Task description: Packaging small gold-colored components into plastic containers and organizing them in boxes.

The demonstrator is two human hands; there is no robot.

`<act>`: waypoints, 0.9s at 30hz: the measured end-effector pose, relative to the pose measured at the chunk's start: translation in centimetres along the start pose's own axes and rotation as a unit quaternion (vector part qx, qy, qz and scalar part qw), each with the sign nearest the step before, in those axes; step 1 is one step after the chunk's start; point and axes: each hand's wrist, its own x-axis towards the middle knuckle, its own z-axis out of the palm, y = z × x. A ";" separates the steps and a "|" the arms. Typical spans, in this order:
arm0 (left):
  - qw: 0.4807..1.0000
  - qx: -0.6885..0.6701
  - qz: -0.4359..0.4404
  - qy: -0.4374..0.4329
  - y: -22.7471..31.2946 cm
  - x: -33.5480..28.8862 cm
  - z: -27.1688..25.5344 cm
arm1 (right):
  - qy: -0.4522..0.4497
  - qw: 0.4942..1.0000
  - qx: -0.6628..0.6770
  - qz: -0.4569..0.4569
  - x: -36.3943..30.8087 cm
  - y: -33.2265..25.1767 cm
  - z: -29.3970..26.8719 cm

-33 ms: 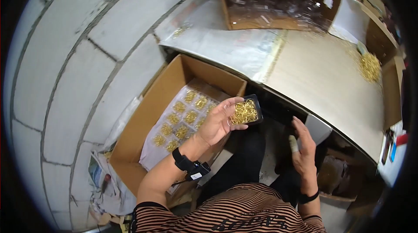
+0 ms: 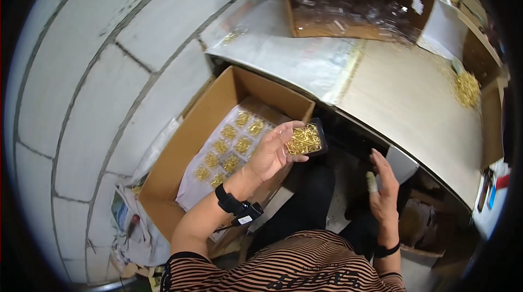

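Observation:
My left hand (image 2: 272, 152) grips a small black-edged box (image 2: 321, 138) by its near end, thumb and fingers on either side. Small bent gold-coloured metal hooks (image 2: 303, 139) fill it in a tangled heap. My right hand (image 2: 383, 188) is held apart to the right, fingers stretched out with nothing in them; a pale cover wraps one digit. Below and left of my left hand stands an open cardboard box (image 2: 173, 169). Inside it, several clear packs of gold-coloured pieces (image 2: 243, 144) lie in rows on a white sheet (image 2: 190, 193).
A pale worktable (image 2: 406, 93) stretches ahead. On it a cardboard box (image 2: 354, 31) lies with its open side toward me, holding clear plastic pieces (image 2: 348, 11). A heap of gold-coloured pieces (image 2: 467, 90) sits at the right. A block wall (image 2: 76, 101) bounds the left side.
The whole view shifts slightly, so the table and boxes appear a little farther right. Both hands keep nearly the same pose, the left still holding the small box.

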 end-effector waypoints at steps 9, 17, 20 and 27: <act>0.952 0.104 0.061 0.282 2.9 -7.4 -7.0 | -0.074 0.997 0.008 0.019 -0.1 -0.1 1.7; 0.925 0.063 0.050 0.371 5.3 -19.2 -14.1 | -0.105 0.993 -0.012 0.054 0.8 0.4 1.7; 0.881 0.061 -0.011 0.468 4.1 -23.4 -16.1 | -0.121 0.992 -0.021 0.042 1.0 1.4 2.1; 0.790 0.063 -0.146 0.592 -4.1 -28.0 -22.2 | -0.219 0.974 -0.040 0.035 2.2 1.0 3.2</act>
